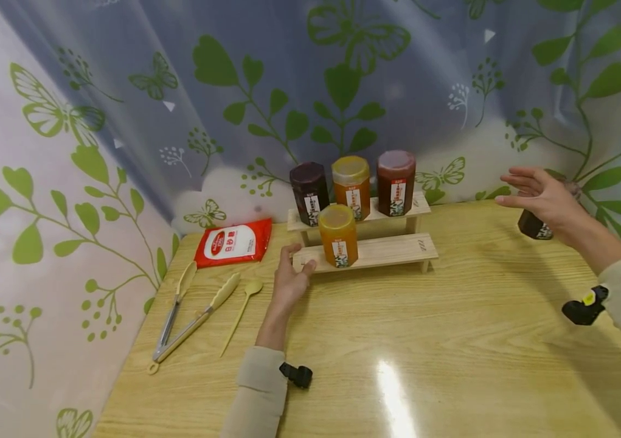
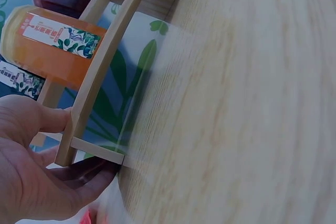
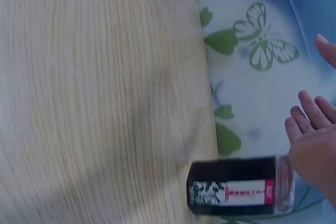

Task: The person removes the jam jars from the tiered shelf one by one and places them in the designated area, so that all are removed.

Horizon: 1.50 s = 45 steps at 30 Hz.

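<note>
My left hand [image 1: 290, 281] holds the left end of the lower tier of a wooden two-step display stand [image 1: 392, 249], thumb on the board's top and fingers at its end in the left wrist view. On that tier stands an orange jar with a yellow lid [image 1: 339, 237]. Behind it, the upper tier bears a dark jar [image 1: 310, 193], an amber jar [image 1: 351, 187] and a deep red jar [image 1: 396, 184]. At the right my right hand [image 1: 545, 198], fingers extended and holding nothing, is nearest to another dark jar [image 3: 236, 190], which it partly covers in the head view.
Left of the stand lie a red and white packet [image 1: 236, 242], metal tongs with pale tips [image 1: 195, 319] and a small yellow spoon [image 1: 242, 310]. A leaf-patterned curtain [image 1: 266, 73] hangs behind the wooden table [image 1: 452, 365] and down its left side.
</note>
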Available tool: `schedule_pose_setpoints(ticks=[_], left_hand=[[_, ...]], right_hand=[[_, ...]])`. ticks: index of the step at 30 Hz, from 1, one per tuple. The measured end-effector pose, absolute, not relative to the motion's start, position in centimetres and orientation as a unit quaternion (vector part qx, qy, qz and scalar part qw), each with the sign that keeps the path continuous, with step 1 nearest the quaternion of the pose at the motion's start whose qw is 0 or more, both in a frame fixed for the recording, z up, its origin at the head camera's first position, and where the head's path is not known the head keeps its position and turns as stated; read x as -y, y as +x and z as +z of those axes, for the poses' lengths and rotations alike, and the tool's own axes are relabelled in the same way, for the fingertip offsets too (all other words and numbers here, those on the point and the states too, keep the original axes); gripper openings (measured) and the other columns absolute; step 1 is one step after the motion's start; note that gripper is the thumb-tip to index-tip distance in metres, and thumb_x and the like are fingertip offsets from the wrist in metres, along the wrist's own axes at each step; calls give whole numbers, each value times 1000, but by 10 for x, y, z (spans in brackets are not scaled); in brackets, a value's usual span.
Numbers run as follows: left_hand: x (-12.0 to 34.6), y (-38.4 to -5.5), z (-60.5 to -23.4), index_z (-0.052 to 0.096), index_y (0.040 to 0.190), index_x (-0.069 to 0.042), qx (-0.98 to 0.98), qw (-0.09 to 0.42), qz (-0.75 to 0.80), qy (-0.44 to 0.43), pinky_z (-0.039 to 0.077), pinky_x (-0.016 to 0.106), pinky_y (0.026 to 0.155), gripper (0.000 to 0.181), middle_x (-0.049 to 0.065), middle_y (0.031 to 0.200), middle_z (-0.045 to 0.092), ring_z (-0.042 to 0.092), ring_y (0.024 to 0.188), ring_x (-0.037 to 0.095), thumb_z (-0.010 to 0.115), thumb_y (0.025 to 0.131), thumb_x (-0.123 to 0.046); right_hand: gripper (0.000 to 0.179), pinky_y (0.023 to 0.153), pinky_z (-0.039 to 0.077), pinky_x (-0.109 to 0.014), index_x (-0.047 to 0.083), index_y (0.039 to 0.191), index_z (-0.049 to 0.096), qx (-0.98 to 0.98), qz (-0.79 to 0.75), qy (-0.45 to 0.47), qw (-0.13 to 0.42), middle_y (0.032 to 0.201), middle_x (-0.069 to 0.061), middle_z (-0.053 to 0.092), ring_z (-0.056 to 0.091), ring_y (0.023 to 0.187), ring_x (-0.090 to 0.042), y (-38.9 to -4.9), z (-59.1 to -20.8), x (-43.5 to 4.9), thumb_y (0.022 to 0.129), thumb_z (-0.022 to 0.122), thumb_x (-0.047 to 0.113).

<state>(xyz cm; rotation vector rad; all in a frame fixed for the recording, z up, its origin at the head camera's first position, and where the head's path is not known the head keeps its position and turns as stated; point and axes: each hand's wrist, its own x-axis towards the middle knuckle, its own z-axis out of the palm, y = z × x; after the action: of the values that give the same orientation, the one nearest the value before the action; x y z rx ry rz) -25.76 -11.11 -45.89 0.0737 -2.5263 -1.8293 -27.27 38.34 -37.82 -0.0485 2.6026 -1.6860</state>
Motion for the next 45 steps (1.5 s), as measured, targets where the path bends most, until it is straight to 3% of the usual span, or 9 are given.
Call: schedule_pose_setpoints(ticks=[4, 12, 17, 19, 22, 27, 33, 40, 45], left_hand=[[112, -258, -459, 44, 151, -13, 809, 11, -587, 22, 23, 60, 122, 54, 18, 163, 38, 24, 155, 38, 66, 103, -17], [112, -258, -460, 45, 150, -14, 812, 13, -583, 26, 25, 58, 122, 53, 18, 162, 40, 26, 154, 38, 67, 102, -18], [111, -259, -460, 45, 150, -14, 812, 12, -583, 29, 25, 58, 122, 53, 18, 162, 40, 27, 154, 37, 67, 102, -18], [111, -259, -460, 45, 150, -14, 812, 11, -583, 29, 25, 57, 122, 53, 18, 162, 40, 27, 154, 37, 67, 102, -17], [111, -260, -460, 45, 150, -14, 812, 11, -583, 28, 26, 58, 122, 53, 18, 162, 41, 28, 154, 37, 67, 102, -17], [111, -260, -459, 44, 150, -14, 813, 11, -581, 27, 27, 57, 122, 54, 16, 162, 41, 28, 153, 36, 68, 102, -17], [112, -260, -458, 44, 150, -14, 814, 8, -580, 26, 27, 57, 122, 53, 15, 162, 41, 28, 154, 35, 67, 102, -18], [112, -260, -457, 45, 150, -13, 811, 11, -584, 23, 27, 58, 122, 52, 16, 162, 40, 27, 154, 36, 67, 102, -16], [112, -259, -458, 45, 150, -12, 808, 14, -588, 20, 27, 58, 121, 53, 16, 162, 41, 27, 154, 37, 67, 102, -15]], right_hand=[[83, 123, 12, -64, 22, 168, 11, -832, -553, -31, 30, 172, -5, 22, 16, 156, -38, -273, -381, -371, 105, 64, 30], [76, 122, 19, -62, 20, 166, 20, -811, -579, -63, 50, 167, -10, 30, 19, 155, -42, -265, -391, -341, 104, 66, 22], [67, 110, 40, -32, 18, 162, 30, -808, -581, -83, 51, 155, -5, 46, 38, 145, -26, -256, -400, -320, 105, 65, 20], [65, 100, 42, -22, 16, 160, 32, -805, -584, -92, 53, 153, -5, 49, 42, 141, -21, -253, -402, -312, 105, 65, 18], [65, 97, 43, -16, 11, 160, 33, -796, -592, -109, 56, 154, -9, 48, 46, 138, -16, -250, -405, -299, 104, 65, 16], [62, 99, 45, -18, 6, 159, 35, -779, -608, -141, 67, 155, -13, 49, 49, 136, -14, -248, -408, -280, 104, 65, 14], [57, 101, 48, -21, 7, 155, 40, -754, -632, -159, 87, 152, -9, 51, 46, 142, -29, -246, -417, -259, 104, 64, 12], [62, 108, 45, -23, 3, 157, 36, -737, -645, -172, 102, 158, -22, 42, 39, 147, -39, -251, -425, -232, 103, 65, 12], [64, 120, 35, -41, 4, 157, 37, -734, -647, -179, 105, 160, -23, 40, 39, 148, -36, -257, -428, -210, 101, 68, 11]])
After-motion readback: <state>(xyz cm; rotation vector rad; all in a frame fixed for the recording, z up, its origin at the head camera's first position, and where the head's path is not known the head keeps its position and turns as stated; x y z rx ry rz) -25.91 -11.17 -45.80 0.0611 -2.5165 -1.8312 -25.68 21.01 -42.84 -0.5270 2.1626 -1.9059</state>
